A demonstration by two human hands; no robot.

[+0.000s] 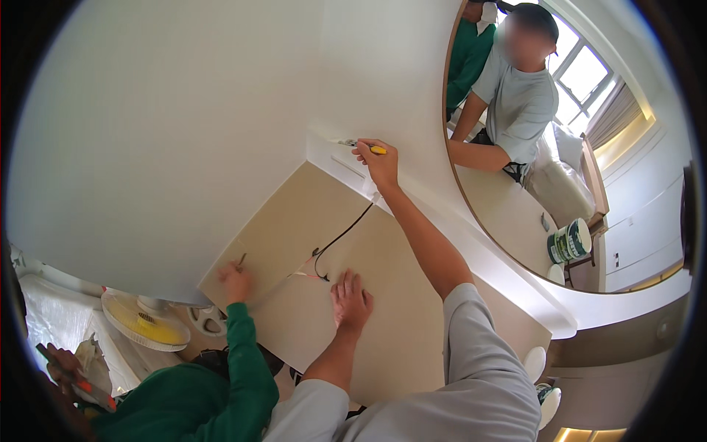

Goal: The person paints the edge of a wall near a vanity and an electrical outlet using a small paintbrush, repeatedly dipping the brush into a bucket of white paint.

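Note:
My right hand (381,163) is raised to the white wall, fingers closed around a small tool with a yellow handle (378,149). The tool's head touches or nearly touches the wall near the inner corner; its exact kind is too small to make out. Below it, a white ledge (339,166) runs along the back of a beige tabletop (398,287). My left hand (353,300) rests on that tabletop, palm down with fingers stretched out, holding nothing. Just beyond its fingers lies a black cable (346,230) with split ends, running up to the ledge.
At left, a co-worker in a green sleeve (247,361) has one hand (236,281) over the tabletop with a thin object. A yellow and white fan (145,322) stands beyond. On the right wall hangs a large round mirror (508,184); a white-lidded bucket (549,405) stands lower right.

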